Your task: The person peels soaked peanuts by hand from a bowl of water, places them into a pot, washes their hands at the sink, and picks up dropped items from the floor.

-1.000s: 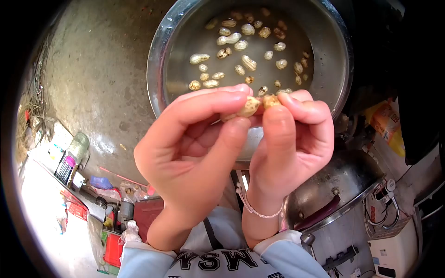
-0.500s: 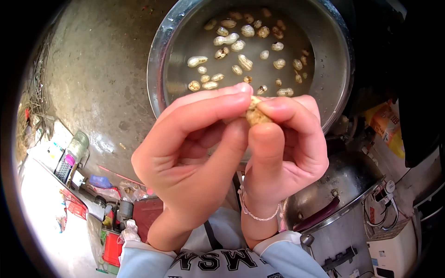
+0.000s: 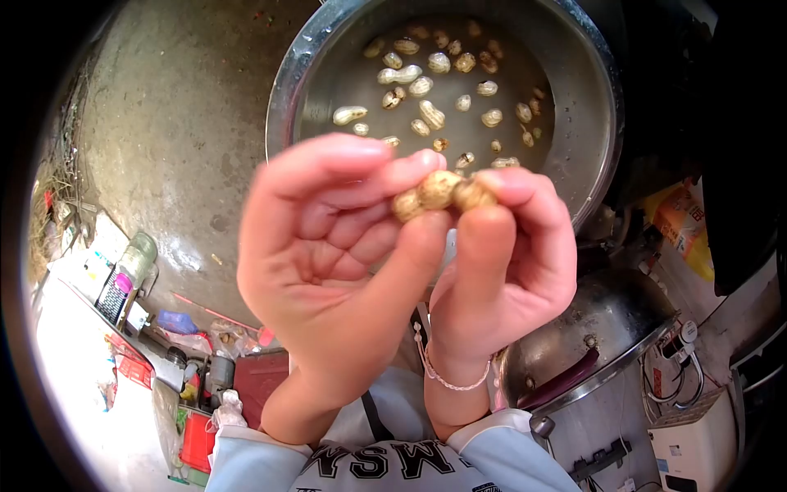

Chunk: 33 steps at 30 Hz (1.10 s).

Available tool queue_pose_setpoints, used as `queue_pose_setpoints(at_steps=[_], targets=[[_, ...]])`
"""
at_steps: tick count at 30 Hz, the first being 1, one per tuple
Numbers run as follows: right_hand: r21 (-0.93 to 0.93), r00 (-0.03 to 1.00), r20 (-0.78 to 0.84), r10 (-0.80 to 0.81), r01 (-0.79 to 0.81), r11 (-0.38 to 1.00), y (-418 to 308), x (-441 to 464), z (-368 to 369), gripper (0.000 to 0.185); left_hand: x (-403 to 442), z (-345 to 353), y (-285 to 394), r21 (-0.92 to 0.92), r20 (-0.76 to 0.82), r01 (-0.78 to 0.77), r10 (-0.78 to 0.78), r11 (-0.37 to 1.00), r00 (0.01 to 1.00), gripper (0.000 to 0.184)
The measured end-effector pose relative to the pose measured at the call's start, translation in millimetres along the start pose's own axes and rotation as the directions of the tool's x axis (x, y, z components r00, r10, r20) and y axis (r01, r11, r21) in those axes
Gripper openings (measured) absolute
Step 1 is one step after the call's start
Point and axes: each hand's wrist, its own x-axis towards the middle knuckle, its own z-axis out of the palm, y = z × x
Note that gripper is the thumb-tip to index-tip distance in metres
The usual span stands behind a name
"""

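Note:
Between my hands is an unshelled peanut [image 3: 438, 189], knobbly and tan-yellow. My left hand [image 3: 328, 238] pinches its left part between thumb and a fingertip, while the index finger is lifted off. On the right end, the thumb and index finger of my right hand [image 3: 525, 262] are closed, and that end is slightly blurred. Whether the shell is one piece or split cannot be made out. Just beyond my fingers, a large metal basin [image 3: 283, 94] holds water with several floating peanuts, among them a long pale one [image 3: 399, 75].
A shiny metal pan [image 3: 631, 312] with a purple handle [image 3: 566, 384] lies at the lower right. Beside it stands a white appliance [image 3: 697, 447]. A green bottle [image 3: 138, 254], a red container [image 3: 197, 443] and bags are on the left, along the concrete floor [image 3: 180, 123].
The peanut shows much more between my fingers now. My left index finger has lifted away, and the left hand has opened out somewhat. My right hand still pinches its end.

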Motion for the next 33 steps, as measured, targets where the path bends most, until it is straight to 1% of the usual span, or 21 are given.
queue_pose_setpoints(at_steps=[2, 3, 5, 7, 9, 12, 14, 15, 17, 18, 19, 20, 22, 23, 25, 27, 28, 29, 30, 32, 33], targets=[[-0.091, 0.995, 0.078, -0.067, 0.074, 0.993, -1, 2, -4, 0.017, 1, 0, 0, -0.024, -0.018, -0.082, 0.082, 0.996, 0.996, 0.045], [-0.132, 0.99, 0.116, -0.082, 0.097, 0.986, -3, 2, -4, 0.019, 0, 0, 1, -0.024, -0.017, -0.081, 0.08, 0.996, 0.997, 0.045], [-0.144, 0.995, 0.09, -0.045, 0.058, 0.988, -4, 0, -1, 0.02, -1, 1, 2, 0.116, -0.025, -0.114, 0.118, 0.987, 0.993, 0.047], [-0.091, 0.999, -0.029, -0.023, 0.021, 0.996, -2, -3, 2, 0.02, -2, 4, 1, 0.166, -0.025, -0.157, 0.163, 0.974, 0.986, 0.047], [-0.091, 0.998, 0.015, -0.063, 0.064, 0.994, 1, -3, -1, 0.019, -1, 3, 0, 0.216, -0.024, -0.199, 0.208, 0.956, 0.978, 0.047], [-0.074, 0.986, 0.119, -0.115, 0.125, 0.989, 8, 2, -10, 0.019, 0, -3, 1, 0.274, 0.059, -0.341, 0.338, 0.899, 0.939, 0.046], [-0.056, 0.975, 0.178, -0.13, 0.142, 0.988, 8, 3, -10, 0.02, 1, -6, 5, 0.386, 0.15, -0.347, 0.313, 0.855, 0.938, 0.044], [-0.047, 0.983, 0.141, -0.117, 0.125, 0.991, 8, 2, -9, 0.019, 1, -7, 6, 0.421, 0.179, -0.352, 0.303, 0.836, 0.936, 0.043], [-0.038, 0.989, 0.105, -0.104, 0.108, 0.993, 6, 1, -8, 0.018, 1, -8, 5, 0.401, 0.177, -0.387, 0.344, 0.83, 0.922, 0.043], [-0.119, 0.987, 0.115, -0.112, 0.126, 0.985, 5, 0, -9, 0.017, 1, -9, 5, 0.395, 0.176, -0.398, 0.357, 0.828, 0.917, 0.042], [-0.199, 0.985, 0.125, -0.12, 0.143, 0.97, 4, 0, -8, 0.017, 1, -12, 6, 0.452, 0.23, -0.442, 0.378, 0.775, 0.897, 0.044], [-0.197, 0.985, 0.126, -0.119, 0.142, 0.97, 1, 0, -9, 0.017, 0, -14, 6, 0.481, 0.255, -0.464, 0.387, 0.744, 0.886, 0.044], [-0.222, 0.974, 0.224, -0.04, 0.091, 0.971, -6, 5, -14, 0.019, -1, -18, 6, 0.523, 0.298, -0.505, 0.408, 0.687, 0.863, 0.046], [-0.219, 0.973, 0.226, -0.039, 0.09, 0.972, -6, 7, -16, 0.019, -2, -18, 5, 0.526, 0.298, -0.51, 0.414, 0.68, 0.86, 0.047], [-0.182, 0.933, 0.35, -0.08, 0.152, 0.971, -5, 14, -19, 0.02, -4, -19, 3, 0.532, 0.3, -0.521, 0.427, 0.667, 0.853, 0.048], [-0.167, 0.927, 0.372, -0.04, 0.109, 0.98, -9, 15, -22, 0.02, -4, -18, 3, 0.459, 0.206, -0.474, 0.429, 0.752, 0.88, 0.049], [-0.167, 0.899, 0.435, -0.045, 0.13, 0.977, -10, 17, -24, 0.018, -4, -19, 3, 0.43, 0.173, -0.459, 0.428, 0.777, 0.887, 0.049], [-0.166, 0.868, 0.495, -0.047, 0.148, 0.975, -11, 18, -24, 0.017, -5, -21, 5, 0.434, 0.194, -0.446, 0.403, 0.783, 0.895, 0.049], [-0.167, 0.868, 0.495, -0.047, 0.148, 0.975, -11, 16, -23, 0.017, -4, -21, 6, 0.436, 0.206, -0.44, 0.389, 0.786, 0.898, 0.049], [-0.216, 0.95, 0.304, -0.078, 0.149, 0.965, -9, 10, -14, 0.017, -1, -20, 9, 0.423, 0.197, -0.421, 0.372, 0.803, 0.907, 0.048], [-0.216, 0.949, 0.305, -0.079, 0.15, 0.965, -9, 7, -11, 0.017, -1, -19, 9, 0.415, 0.185, -0.415, 0.372, 0.81, 0.91, 0.048]])
